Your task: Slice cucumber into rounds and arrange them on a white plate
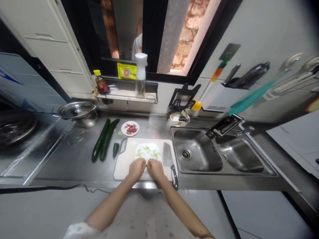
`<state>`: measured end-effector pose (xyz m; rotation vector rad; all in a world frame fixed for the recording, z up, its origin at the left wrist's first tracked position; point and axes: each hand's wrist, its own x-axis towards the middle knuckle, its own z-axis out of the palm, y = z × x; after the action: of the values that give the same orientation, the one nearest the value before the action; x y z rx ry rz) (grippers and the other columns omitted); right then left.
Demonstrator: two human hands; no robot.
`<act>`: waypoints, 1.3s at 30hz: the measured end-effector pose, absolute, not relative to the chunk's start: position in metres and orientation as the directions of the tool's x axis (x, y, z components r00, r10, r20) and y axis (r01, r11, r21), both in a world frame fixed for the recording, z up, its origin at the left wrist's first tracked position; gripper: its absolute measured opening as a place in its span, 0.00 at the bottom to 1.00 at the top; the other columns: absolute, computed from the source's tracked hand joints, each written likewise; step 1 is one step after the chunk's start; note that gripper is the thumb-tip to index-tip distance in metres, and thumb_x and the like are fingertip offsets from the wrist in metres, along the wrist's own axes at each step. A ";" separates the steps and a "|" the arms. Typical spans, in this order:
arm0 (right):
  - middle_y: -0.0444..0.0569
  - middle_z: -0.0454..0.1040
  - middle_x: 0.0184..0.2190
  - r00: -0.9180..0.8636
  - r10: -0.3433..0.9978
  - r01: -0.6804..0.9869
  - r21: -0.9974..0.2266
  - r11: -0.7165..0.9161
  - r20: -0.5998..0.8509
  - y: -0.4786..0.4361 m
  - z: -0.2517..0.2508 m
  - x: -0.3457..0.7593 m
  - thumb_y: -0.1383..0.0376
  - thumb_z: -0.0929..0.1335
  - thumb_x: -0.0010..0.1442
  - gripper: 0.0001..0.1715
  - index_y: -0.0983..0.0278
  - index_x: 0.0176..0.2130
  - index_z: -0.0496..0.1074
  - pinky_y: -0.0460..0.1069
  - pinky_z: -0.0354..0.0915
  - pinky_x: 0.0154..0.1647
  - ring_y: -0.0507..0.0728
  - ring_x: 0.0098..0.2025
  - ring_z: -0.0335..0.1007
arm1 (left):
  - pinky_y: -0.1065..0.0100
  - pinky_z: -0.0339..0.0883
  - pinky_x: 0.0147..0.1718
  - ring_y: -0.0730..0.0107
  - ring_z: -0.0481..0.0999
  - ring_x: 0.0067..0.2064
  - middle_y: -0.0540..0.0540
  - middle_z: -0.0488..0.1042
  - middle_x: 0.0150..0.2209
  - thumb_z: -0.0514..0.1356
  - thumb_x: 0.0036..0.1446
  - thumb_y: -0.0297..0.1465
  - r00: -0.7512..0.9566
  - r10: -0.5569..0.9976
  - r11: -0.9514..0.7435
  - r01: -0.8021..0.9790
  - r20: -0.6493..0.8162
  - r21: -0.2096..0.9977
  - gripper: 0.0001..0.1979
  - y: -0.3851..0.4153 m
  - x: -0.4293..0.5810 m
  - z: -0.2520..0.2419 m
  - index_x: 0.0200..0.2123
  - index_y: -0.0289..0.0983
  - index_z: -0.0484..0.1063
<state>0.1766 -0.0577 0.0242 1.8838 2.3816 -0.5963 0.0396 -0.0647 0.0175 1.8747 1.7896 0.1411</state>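
Observation:
Both my hands are together at the near edge of a white cutting board (124,164) on the steel counter. My left hand (137,167) and my right hand (155,168) have curled fingers pressed on cucumber slices (146,169) between them. Beyond them a white plate (148,151) on the board holds several pale green cucumber slices. A cleaver (168,158) lies on the board's right side, handle toward me. Two whole cucumbers (104,143) and a short cucumber end (115,149) lie left of the board.
A small plate of chopped red chilli (130,128) sits behind the board. A double steel sink (211,154) with a tap (224,125) is at the right. A pot with lid (77,111) and a stove (15,124) stand at the left; bottles sit on a shelf (124,94).

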 end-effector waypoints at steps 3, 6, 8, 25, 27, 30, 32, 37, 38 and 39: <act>0.51 0.75 0.35 -0.254 0.933 0.947 -0.260 0.187 -0.254 -0.059 0.023 0.176 0.65 0.60 0.63 0.11 0.64 0.36 0.71 0.48 0.51 0.35 0.56 0.39 0.68 | 0.69 0.59 0.39 0.66 0.72 0.43 0.47 0.75 0.39 0.52 0.60 0.35 0.113 0.955 0.022 0.895 -0.273 0.446 0.09 -0.065 0.040 0.017 0.37 0.41 0.71; 0.50 0.75 0.35 -0.246 0.939 0.948 -0.261 0.182 -0.241 -0.060 0.022 0.175 0.65 0.60 0.63 0.11 0.64 0.36 0.71 0.48 0.50 0.35 0.56 0.38 0.68 | 0.69 0.59 0.40 0.66 0.72 0.43 0.47 0.75 0.40 0.53 0.60 0.35 0.114 0.956 0.022 0.892 -0.271 0.451 0.09 -0.065 0.040 0.016 0.37 0.41 0.72; 0.50 0.75 0.35 -0.245 0.940 0.946 -0.269 0.179 -0.236 -0.060 0.022 0.175 0.65 0.60 0.63 0.11 0.64 0.36 0.71 0.48 0.50 0.35 0.56 0.38 0.68 | 0.69 0.59 0.40 0.66 0.72 0.44 0.47 0.75 0.40 0.53 0.60 0.34 0.112 0.955 0.027 0.890 -0.275 0.455 0.09 -0.065 0.040 0.017 0.38 0.41 0.72; 0.47 0.73 0.30 -0.168 0.984 0.841 -0.529 0.111 -0.061 -0.062 0.030 0.186 0.66 0.59 0.62 0.13 0.64 0.32 0.70 0.44 0.54 0.33 0.52 0.33 0.66 | 0.73 0.61 0.33 0.71 0.73 0.35 0.48 0.76 0.34 0.56 0.56 0.33 -0.191 0.968 0.248 0.652 -0.161 0.717 0.09 -0.018 -0.004 0.022 0.39 0.39 0.73; 0.47 0.73 0.30 -0.169 0.984 0.825 -0.553 0.114 -0.048 -0.063 0.031 0.186 0.66 0.59 0.62 0.14 0.63 0.32 0.70 0.44 0.54 0.33 0.53 0.33 0.66 | 0.72 0.61 0.33 0.69 0.74 0.36 0.47 0.76 0.34 0.56 0.56 0.34 -0.256 0.955 0.283 0.650 -0.147 0.705 0.10 -0.001 -0.013 0.023 0.40 0.39 0.74; 0.47 0.73 0.29 -0.166 0.985 0.812 -0.572 0.112 -0.043 -0.063 0.035 0.186 0.66 0.58 0.62 0.14 0.63 0.32 0.71 0.44 0.55 0.32 0.52 0.32 0.66 | 0.72 0.62 0.36 0.68 0.74 0.38 0.47 0.77 0.36 0.56 0.57 0.34 -0.315 0.940 0.309 0.639 -0.127 0.704 0.11 0.023 -0.024 0.025 0.41 0.39 0.73; 0.46 0.73 0.29 -0.161 0.986 0.806 -0.582 0.105 -0.045 -0.063 0.039 0.186 0.66 0.58 0.62 0.14 0.63 0.32 0.71 0.44 0.55 0.32 0.52 0.31 0.66 | 0.71 0.62 0.37 0.67 0.74 0.40 0.46 0.77 0.37 0.55 0.57 0.34 -0.345 0.930 0.334 0.651 -0.126 0.682 0.12 0.038 -0.030 0.025 0.42 0.40 0.73; 0.47 0.73 0.29 -0.142 0.989 0.783 -0.615 0.094 -0.029 -0.062 0.045 0.189 0.65 0.58 0.61 0.14 0.63 0.33 0.71 0.44 0.55 0.31 0.53 0.31 0.66 | 0.69 0.62 0.39 0.63 0.74 0.43 0.44 0.76 0.40 0.55 0.58 0.35 -0.386 0.914 0.379 0.695 -0.126 0.611 0.13 0.072 -0.041 0.019 0.44 0.41 0.73; 0.47 0.73 0.29 -0.137 0.990 0.778 -0.622 0.090 -0.029 -0.062 0.045 0.190 0.65 0.58 0.61 0.14 0.63 0.33 0.71 0.44 0.55 0.31 0.53 0.31 0.67 | 0.69 0.62 0.40 0.62 0.74 0.44 0.44 0.76 0.41 0.54 0.58 0.34 -0.379 0.917 0.376 0.710 -0.126 0.596 0.13 0.079 -0.043 0.017 0.44 0.41 0.74; 0.48 0.73 0.29 -0.132 0.991 0.773 -0.628 0.083 -0.031 -0.062 0.046 0.191 0.65 0.58 0.61 0.14 0.63 0.33 0.71 0.44 0.55 0.31 0.53 0.31 0.67 | 0.68 0.62 0.40 0.62 0.73 0.44 0.43 0.76 0.41 0.54 0.57 0.34 -0.366 0.922 0.369 0.727 -0.127 0.579 0.13 0.084 -0.043 0.015 0.44 0.41 0.74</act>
<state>0.1909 -0.0616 0.0456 2.2754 2.5703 -0.9490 -0.0434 0.0845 0.0150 1.4294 2.2020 0.6050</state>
